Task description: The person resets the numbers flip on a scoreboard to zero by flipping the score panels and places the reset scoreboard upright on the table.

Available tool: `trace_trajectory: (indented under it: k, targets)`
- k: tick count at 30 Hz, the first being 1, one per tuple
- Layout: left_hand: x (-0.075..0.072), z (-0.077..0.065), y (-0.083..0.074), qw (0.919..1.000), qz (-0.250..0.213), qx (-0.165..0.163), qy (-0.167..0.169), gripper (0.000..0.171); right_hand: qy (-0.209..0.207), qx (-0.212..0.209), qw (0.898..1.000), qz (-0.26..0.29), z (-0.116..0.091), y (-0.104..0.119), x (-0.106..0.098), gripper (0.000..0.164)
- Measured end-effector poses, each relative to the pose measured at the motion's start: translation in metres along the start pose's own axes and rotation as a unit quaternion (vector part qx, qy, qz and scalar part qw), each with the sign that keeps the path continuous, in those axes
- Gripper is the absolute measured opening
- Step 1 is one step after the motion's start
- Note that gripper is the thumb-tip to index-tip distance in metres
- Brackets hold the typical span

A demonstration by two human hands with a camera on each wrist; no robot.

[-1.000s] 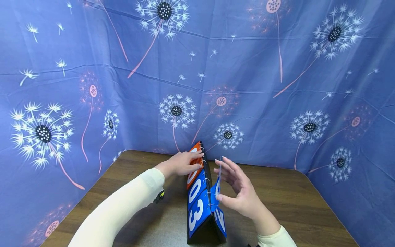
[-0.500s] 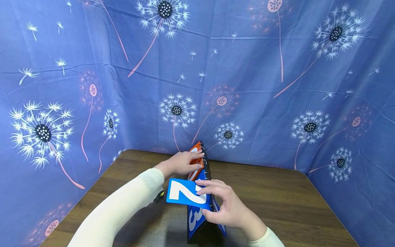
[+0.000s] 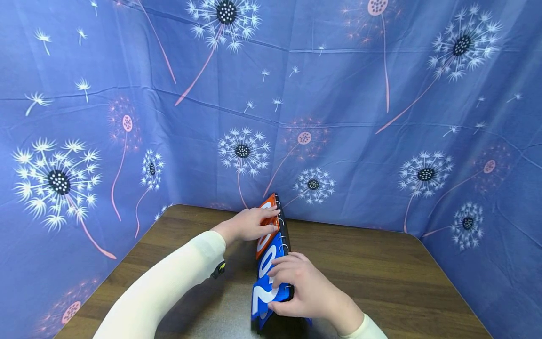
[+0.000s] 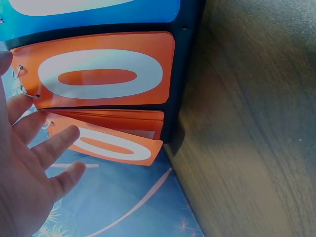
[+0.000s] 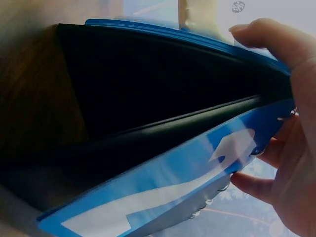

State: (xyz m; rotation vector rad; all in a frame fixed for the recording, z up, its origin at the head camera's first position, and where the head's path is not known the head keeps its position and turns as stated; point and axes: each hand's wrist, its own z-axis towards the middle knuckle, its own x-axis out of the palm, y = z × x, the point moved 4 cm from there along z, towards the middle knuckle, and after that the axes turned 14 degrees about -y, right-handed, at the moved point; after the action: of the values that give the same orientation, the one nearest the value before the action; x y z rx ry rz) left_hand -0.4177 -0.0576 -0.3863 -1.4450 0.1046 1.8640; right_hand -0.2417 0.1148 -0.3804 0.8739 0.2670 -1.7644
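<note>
A tabletop flip scoreboard [image 3: 285,240] stands like a tent, with ring-bound orange and blue number cards. My left hand [image 3: 252,223] rests across the orange cards [image 4: 101,69], which show 0; its fingers lie loosely spread near the rings. My right hand [image 3: 306,287] reaches over the ridge at the near end. Its fingers and thumb are spread over a blue card [image 3: 262,301] with a white 2, which hangs tilted off the left face. In the right wrist view the fingertips [image 5: 252,185] are right at that card's [image 5: 163,182] ringed edge. A blue 0 card [image 3: 267,259] lies between the hands.
The scoreboard stands on a brown wooden table [image 3: 381,273]. A blue dandelion-print cloth [image 3: 347,179] hangs behind and at both sides. A dark band with a yellow patch [image 3: 218,270] is at the left wrist.
My right hand has carried the blue 2 card from the right side over the ridge and down onto the left face, covering the 3. The left hand has stayed in place.
</note>
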Motion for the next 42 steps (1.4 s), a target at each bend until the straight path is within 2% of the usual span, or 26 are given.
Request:
trace_trajectory:
  k: [2,6,9,11,14,18,20,22,28,32,38,42]
  targets:
    - [0.0,-0.001,0.0,1.0,-0.001,-0.004,0.001,0.076,0.012,0.004,1.0,-0.012,0.0,0.002,0.0,0.025]
    - [-0.001,-0.001,-0.001,1.0,0.003,0.002,0.004,0.075,0.013,0.02,1.0,0.02,0.0,0.0,-0.009,0.027]
    - [-0.002,-0.001,-0.002,0.9999,0.004,0.011,0.005,0.074,-0.017,0.031,0.999,0.034,-0.001,-0.006,-0.025,0.045]
    - [-0.002,0.0,-0.003,0.9999,0.001,0.013,0.006,0.074,-0.027,0.052,0.998,0.021,-0.002,-0.012,-0.037,0.059]
    - [-0.001,0.0,-0.002,0.9999,-0.002,0.009,0.007,0.074,0.014,0.127,0.992,-0.009,-0.006,-0.021,-0.047,0.08]
    - [-0.001,-0.001,-0.002,1.0,-0.002,0.005,0.007,0.074,0.118,0.221,0.968,-0.017,-0.015,-0.031,-0.042,0.095]
    - [-0.001,-0.001,-0.001,1.0,-0.005,0.005,0.006,0.074,0.153,0.238,0.959,-0.012,-0.018,-0.035,-0.036,0.096]
    - [-0.001,-0.001,-0.001,0.9999,-0.006,0.007,0.006,0.074,0.169,0.242,0.955,-0.006,-0.02,-0.038,-0.031,0.092]
    - [-0.001,-0.001,-0.002,0.9999,-0.004,0.008,0.007,0.074,0.182,0.247,0.951,0.035,-0.026,-0.046,-0.026,0.074]
    - [0.0,-0.001,-0.002,1.0,-0.001,0.008,0.005,0.074,0.182,0.254,0.947,0.067,-0.026,-0.049,-0.027,0.069]
    - [-0.002,-0.001,-0.003,1.0,-0.004,0.004,0.004,0.074,0.189,0.288,0.936,0.071,-0.025,-0.052,-0.031,0.073]
    - [-0.002,0.0,-0.001,1.0,0.0,0.006,0.005,0.074,0.188,0.288,0.935,0.087,-0.025,-0.053,-0.036,0.08]
